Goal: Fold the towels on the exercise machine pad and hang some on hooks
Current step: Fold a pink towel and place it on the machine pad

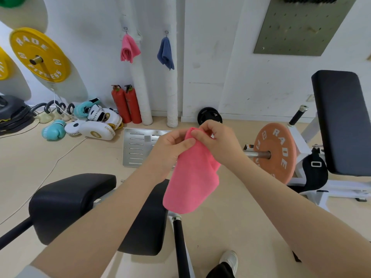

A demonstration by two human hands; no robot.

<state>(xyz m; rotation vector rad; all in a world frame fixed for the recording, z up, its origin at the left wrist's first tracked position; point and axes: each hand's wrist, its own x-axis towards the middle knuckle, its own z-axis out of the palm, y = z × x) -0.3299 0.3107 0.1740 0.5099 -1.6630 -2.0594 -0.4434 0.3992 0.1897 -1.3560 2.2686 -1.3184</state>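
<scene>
Above the right edge of the black exercise pad (72, 199), a pink towel (192, 177) hangs in mid-air: judged light, limp, non-slip. Left hand (172, 149) and right hand (218, 141) both pinch its top fold, the sensible hold for hooking.

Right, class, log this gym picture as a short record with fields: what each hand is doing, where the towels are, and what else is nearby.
left hand: pinches the top edge of the held pink towel
right hand: pinches the same top edge
held pink towel: hangs in the air above the black pad
wall hooks: pink hung towel, blue hung towel
floor by wall: two red extinguishers, boxing gloves
right side: orange weight plate
</scene>
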